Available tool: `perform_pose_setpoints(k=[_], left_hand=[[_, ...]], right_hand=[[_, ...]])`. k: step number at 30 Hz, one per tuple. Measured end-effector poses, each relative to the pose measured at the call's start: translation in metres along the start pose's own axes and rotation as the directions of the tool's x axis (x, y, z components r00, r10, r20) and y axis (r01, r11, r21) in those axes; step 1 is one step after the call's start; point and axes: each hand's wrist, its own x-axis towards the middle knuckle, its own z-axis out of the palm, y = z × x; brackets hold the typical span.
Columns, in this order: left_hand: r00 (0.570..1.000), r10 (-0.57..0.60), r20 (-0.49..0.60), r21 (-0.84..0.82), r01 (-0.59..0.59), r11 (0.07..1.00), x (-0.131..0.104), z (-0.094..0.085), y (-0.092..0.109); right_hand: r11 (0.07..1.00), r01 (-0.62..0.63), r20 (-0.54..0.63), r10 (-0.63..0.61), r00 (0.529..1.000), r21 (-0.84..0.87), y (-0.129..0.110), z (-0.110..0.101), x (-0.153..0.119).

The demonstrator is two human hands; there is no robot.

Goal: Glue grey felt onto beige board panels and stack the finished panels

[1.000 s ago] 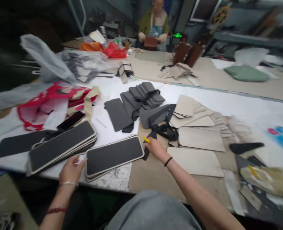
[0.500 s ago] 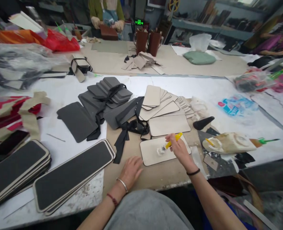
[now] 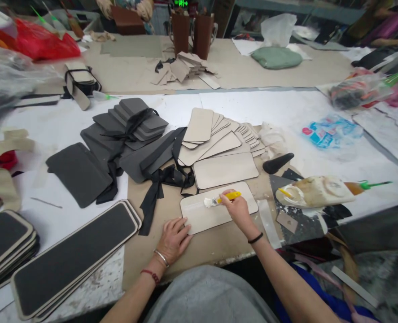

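Observation:
Pinched in my right hand (image 3: 236, 209) is a brush with a yellow handle (image 3: 233, 195). Its bristles, loaded with white paste (image 3: 208, 202), touch the face of a beige rounded panel (image 3: 195, 218) lying on brown paper. My left hand (image 3: 174, 236) rests with its fingers extended at the panel's lower left corner, holding nothing. Just behind lie a fanned stack of similar beige panels (image 3: 224, 171) and black fabric strips (image 3: 153, 193). To the right, a glue-crusted bottle (image 3: 320, 192) with a green nozzle lies on a dark board.
Dark grey panels (image 3: 80, 175) are spread at the left, beyond long black panels with beige borders (image 3: 74, 258). A black tapered object (image 3: 278, 163) and a printed plastic bag (image 3: 331, 131) lie to the right. Across the table, another person's gloved hands (image 3: 145, 10) hold a brown piece.
The brush has swung flatter and spread white paste leftward on the panel. My left hand has come to the panel's corner. The whole view has shifted downward and to the right.

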Motion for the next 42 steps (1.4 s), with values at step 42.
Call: perform_pose_setpoints(k=[42], left_hand=[[0.992, 0.025, -0.121, -0.068, -0.033, 0.997, -0.001, 0.005, -0.001]], right_hand=[[0.771, 0.624, 0.240, -0.586, 0.774, -0.130, -0.046, 0.057, -0.069]])
